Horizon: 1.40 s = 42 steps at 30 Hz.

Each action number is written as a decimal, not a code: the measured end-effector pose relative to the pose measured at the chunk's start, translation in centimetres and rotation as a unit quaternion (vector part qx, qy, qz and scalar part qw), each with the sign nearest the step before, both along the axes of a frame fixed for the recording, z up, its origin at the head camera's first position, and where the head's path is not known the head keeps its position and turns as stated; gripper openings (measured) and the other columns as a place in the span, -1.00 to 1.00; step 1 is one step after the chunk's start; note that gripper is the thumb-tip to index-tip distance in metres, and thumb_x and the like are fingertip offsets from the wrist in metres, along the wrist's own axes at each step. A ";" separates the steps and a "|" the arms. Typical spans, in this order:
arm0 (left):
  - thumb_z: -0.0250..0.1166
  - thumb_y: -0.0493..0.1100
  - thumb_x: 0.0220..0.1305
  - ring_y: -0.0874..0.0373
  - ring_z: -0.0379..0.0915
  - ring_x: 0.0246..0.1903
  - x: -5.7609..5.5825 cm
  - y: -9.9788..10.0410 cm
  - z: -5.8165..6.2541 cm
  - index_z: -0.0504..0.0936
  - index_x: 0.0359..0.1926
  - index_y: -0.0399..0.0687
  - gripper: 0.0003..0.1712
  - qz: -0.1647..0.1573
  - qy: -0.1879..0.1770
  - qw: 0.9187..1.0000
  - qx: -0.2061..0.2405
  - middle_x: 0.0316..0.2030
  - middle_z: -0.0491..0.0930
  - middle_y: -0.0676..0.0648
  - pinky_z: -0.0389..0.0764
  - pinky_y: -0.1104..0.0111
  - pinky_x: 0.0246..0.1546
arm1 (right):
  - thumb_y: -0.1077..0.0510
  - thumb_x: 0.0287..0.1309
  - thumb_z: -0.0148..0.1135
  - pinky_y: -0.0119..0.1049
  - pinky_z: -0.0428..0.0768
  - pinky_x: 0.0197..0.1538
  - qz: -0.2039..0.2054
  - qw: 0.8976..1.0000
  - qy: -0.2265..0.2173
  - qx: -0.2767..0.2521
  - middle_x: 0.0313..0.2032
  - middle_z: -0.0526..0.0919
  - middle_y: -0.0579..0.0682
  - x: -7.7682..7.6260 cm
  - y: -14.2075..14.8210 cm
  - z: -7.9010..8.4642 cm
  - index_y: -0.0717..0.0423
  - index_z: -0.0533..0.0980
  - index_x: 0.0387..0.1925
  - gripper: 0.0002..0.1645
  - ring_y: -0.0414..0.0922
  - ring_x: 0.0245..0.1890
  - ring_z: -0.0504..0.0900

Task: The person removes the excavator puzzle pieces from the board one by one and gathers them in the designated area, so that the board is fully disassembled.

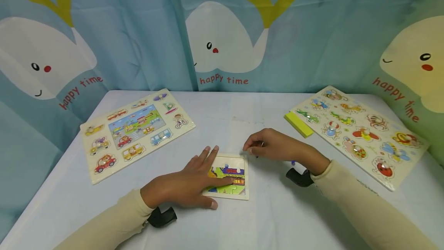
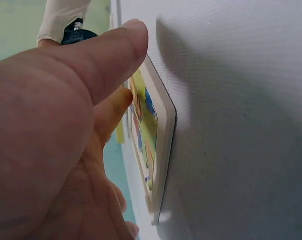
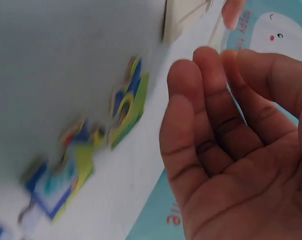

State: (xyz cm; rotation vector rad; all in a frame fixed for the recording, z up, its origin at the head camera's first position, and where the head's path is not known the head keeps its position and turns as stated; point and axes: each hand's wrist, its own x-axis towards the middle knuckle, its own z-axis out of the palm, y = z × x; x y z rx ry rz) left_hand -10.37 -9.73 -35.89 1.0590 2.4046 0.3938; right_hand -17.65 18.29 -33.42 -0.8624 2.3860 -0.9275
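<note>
My left hand (image 1: 189, 180) lies spread over the left side of a small framed jigsaw puzzle (image 1: 236, 190), its index finger resting on the picture. Blue, green and orange puzzle pieces show in the pale frame; the hand covers the rest. Just off the frame's upper right corner hovers my right hand (image 1: 277, 146), fingers loosely bent and thumb near the index fingertip. Nothing shows between them. In the right wrist view, a blue and green puzzle piece (image 3: 131, 107) and another puzzle piece (image 3: 61, 180) lie on the table beside that hand, blurred.
A vehicle peg puzzle board (image 1: 138, 134) lies at the back left of the white table (image 1: 222, 126). An insect peg puzzle board (image 1: 360, 134) lies at the right, with a yellow-green block (image 1: 298, 124) against its left edge. Behind hangs a blue whale-print curtain (image 1: 145, 30).
</note>
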 end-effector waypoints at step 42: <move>0.21 0.31 0.26 -0.20 -0.83 0.39 0.0 -0.9 -0.5 0.10 0.48 0.52 -0.18 0.006 -0.031 0.999 -0.019 0.48 -0.63 -0.17 -0.33 -0.15 0.33 | 0.31 0.29 0.21 -0.36 0.57 -0.11 0.081 0.993 -0.040 -0.077 -0.24 0.72 -0.14 1.2 -6.4 -1.5 0.19 0.64 -0.11 -0.82 -0.27 -0.28 0.61</move>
